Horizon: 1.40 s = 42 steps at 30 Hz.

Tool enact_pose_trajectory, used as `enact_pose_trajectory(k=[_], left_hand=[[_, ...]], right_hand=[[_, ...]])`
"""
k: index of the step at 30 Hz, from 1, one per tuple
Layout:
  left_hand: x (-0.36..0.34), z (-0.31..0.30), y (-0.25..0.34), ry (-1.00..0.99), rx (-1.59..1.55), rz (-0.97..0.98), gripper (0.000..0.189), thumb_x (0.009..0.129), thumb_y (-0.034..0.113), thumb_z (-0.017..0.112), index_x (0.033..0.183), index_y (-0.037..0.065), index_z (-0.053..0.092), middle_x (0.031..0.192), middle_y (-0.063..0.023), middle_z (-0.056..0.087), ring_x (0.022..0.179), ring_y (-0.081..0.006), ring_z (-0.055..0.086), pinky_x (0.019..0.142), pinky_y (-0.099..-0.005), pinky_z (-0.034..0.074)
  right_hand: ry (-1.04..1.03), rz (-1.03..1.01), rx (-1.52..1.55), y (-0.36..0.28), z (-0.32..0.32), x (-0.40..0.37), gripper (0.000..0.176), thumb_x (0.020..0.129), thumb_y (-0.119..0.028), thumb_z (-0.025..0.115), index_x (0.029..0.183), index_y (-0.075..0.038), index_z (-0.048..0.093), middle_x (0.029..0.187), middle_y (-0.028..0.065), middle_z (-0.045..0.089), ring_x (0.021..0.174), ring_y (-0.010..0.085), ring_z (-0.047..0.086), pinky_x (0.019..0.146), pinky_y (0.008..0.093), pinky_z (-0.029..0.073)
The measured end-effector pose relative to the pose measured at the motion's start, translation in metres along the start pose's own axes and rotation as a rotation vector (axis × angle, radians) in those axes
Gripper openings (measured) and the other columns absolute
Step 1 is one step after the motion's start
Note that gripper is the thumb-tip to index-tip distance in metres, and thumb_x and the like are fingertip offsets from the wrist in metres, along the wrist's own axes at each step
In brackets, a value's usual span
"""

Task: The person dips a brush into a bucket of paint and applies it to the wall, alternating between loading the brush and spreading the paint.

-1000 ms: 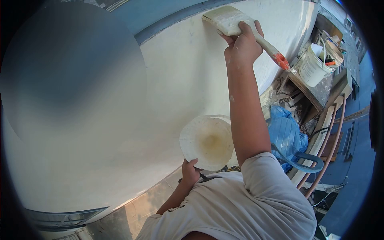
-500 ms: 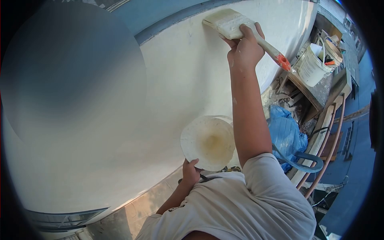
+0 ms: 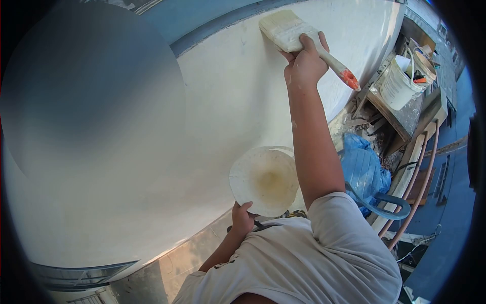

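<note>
One head-worn view, fisheye, with a dark round rim at the edges. It looks forward and steeply down the person's own front. The shirt (image 3: 304, 253) fills 6 o'clock, very near the lens. The camera faces a pale wall (image 3: 228, 101) close up, from centre round through 9 to 12 o'clock, with a grey blur at 9 to 10. The right hand (image 3: 302, 63) has its grip on a brush (image 3: 286, 28) at 1 o'clock. The left hand (image 3: 242, 217) holds a bucket (image 3: 263, 180) just below centre. Well below, at 2 to 4 o'clock, are a white pail (image 3: 397, 86) and a blue bag (image 3: 362, 169).
</note>
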<state>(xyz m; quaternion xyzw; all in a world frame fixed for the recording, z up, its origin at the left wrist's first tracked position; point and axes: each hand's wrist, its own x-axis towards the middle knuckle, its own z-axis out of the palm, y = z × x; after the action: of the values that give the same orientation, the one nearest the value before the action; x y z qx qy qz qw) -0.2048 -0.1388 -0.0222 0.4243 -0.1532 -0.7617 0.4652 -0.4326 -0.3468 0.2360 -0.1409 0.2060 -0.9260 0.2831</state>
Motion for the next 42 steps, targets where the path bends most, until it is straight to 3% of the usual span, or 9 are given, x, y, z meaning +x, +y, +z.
enact_pose_trajectory(k=[7, 11, 17, 23, 27, 28, 37, 39, 42], left_hand=[[-0.002, 0.000, 0.001, 0.004, 0.001, 0.009, 0.051, 0.077, -0.001, 0.044, 0.127, 0.005, 0.033, 0.121, -0.0158, 0.047, 0.108, -0.0342, 0.051, 0.085, -0.0505, 0.047], [-0.006, -0.003, -0.002, 0.013, 0.037, 0.008, 0.051, 0.077, -0.001, 0.045, 0.127, 0.005, 0.033, 0.120, -0.0150, 0.047, 0.109, -0.0339, 0.050, 0.087, -0.0508, 0.046], [-0.007, 0.000, -0.008, 0.030, 0.036, 0.059, 0.048, 0.078, 0.004, 0.046, 0.125, 0.005, 0.035, 0.116, -0.0171, 0.048, 0.106, -0.0354, 0.053, 0.081, -0.0527, 0.051], [-0.008, 0.007, -0.013, 0.023, 0.036, 0.065, 0.048, 0.079, 0.004, 0.046, 0.125, 0.005, 0.035, 0.117, -0.0168, 0.048, 0.105, -0.0353, 0.053, 0.081, -0.0526, 0.051], [-0.011, 0.012, -0.012, 0.023, -0.013, 0.035, 0.052, 0.077, -0.001, 0.045, 0.127, 0.005, 0.034, 0.119, -0.0146, 0.048, 0.107, -0.0333, 0.052, 0.085, -0.0497, 0.048], [-0.010, 0.015, -0.012, 0.031, -0.012, 0.038, 0.052, 0.077, -0.001, 0.045, 0.127, 0.005, 0.034, 0.119, -0.0148, 0.048, 0.107, -0.0333, 0.052, 0.085, -0.0496, 0.048], [-0.009, 0.018, -0.018, 0.052, -0.007, 0.053, 0.051, 0.076, 0.000, 0.046, 0.126, 0.005, 0.034, 0.118, -0.0153, 0.048, 0.106, -0.0349, 0.053, 0.082, -0.0516, 0.049], [-0.010, 0.020, -0.020, 0.061, 0.005, 0.042, 0.050, 0.077, 0.000, 0.046, 0.125, 0.005, 0.035, 0.117, -0.0152, 0.048, 0.105, -0.0352, 0.053, 0.081, -0.0522, 0.049], [-0.006, 0.026, -0.015, 0.037, -0.012, 0.046, 0.050, 0.077, -0.001, 0.046, 0.125, 0.005, 0.035, 0.117, -0.0152, 0.049, 0.106, -0.0350, 0.052, 0.082, -0.0521, 0.049]], right_hand=[[-0.069, -0.087, 0.089, -0.031, -0.003, 0.016, 0.054, 0.079, 0.003, 0.051, 0.130, -0.002, 0.032, 0.119, 0.0213, 0.045, 0.100, 0.0305, 0.056, 0.066, 0.0394, 0.059], [-0.024, 0.000, -0.054, 0.003, -0.017, 0.042, 0.054, 0.079, 0.003, 0.052, 0.129, -0.002, 0.033, 0.121, 0.0196, 0.044, 0.104, 0.0308, 0.054, 0.067, 0.0401, 0.059], [-0.064, 0.025, 0.059, -0.028, -0.008, 0.028, 0.054, 0.080, 0.002, 0.051, 0.130, -0.002, 0.033, 0.121, 0.0196, 0.044, 0.102, 0.0292, 0.054, 0.068, 0.0399, 0.059], [-0.042, 0.007, -0.060, -0.008, -0.013, 0.019, 0.055, 0.080, 0.002, 0.049, 0.131, -0.003, 0.030, 0.120, 0.0205, 0.044, 0.101, 0.0295, 0.055, 0.066, 0.0395, 0.058], [-0.068, 0.016, 0.091, -0.029, 0.009, 0.006, 0.055, 0.080, 0.001, 0.050, 0.131, -0.004, 0.031, 0.120, 0.0201, 0.043, 0.101, 0.0278, 0.054, 0.069, 0.0388, 0.058], [-0.051, -0.015, 0.068, -0.019, 0.012, 0.006, 0.054, 0.081, 0.002, 0.049, 0.131, 0.000, 0.028, 0.118, 0.0229, 0.044, 0.095, 0.0322, 0.058, 0.063, 0.0389, 0.060], [-0.081, 0.042, 0.082, -0.018, 0.003, -0.009, 0.057, 0.080, -0.001, 0.050, 0.133, -0.006, 0.030, 0.123, 0.0180, 0.043, 0.106, 0.0259, 0.051, 0.071, 0.0384, 0.056], [-0.070, -0.018, 0.006, 0.000, -0.011, -0.006, 0.055, 0.082, 0.000, 0.050, 0.132, -0.002, 0.028, 0.120, 0.0209, 0.044, 0.102, 0.0308, 0.054, 0.069, 0.0407, 0.058], [-0.058, 0.130, -0.016, -0.008, -0.039, -0.011, 0.058, 0.083, 0.000, 0.049, 0.135, -0.003, 0.023, 0.121, 0.0199, 0.043, 0.103, 0.0337, 0.054, 0.072, 0.0443, 0.056]])
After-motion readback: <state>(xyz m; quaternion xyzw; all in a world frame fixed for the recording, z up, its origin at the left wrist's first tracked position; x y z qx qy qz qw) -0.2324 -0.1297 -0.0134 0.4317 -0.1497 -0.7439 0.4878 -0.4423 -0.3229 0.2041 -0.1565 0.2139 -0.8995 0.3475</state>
